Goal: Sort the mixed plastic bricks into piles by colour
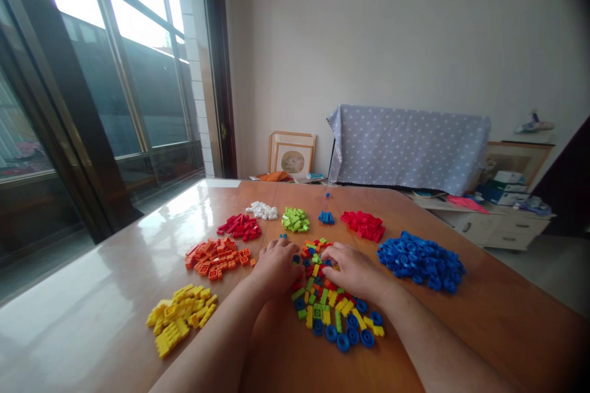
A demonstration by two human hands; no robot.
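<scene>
A mixed pile of toy building bricks lies between my hands on the wooden table, with red, orange, yellow, green and blue pieces. My left hand rests at the pile's left edge, fingers bent but apart from the thumb. Close to its fingertips is a dark blue round piece. My right hand reaches over the pile's right side, its fingers and thumb spread around some pieces. No brick is plainly gripped in either hand; the undersides of the fingers are hidden. Blue wheel-like rings lie at the pile's near edge.
Sorted piles ring the hands: yellow bricks, orange bricks, dark red bricks, white bricks, green bricks, small blue pieces, red bricks and large blue pieces. The wooden table has its far edge near a cloth-covered object.
</scene>
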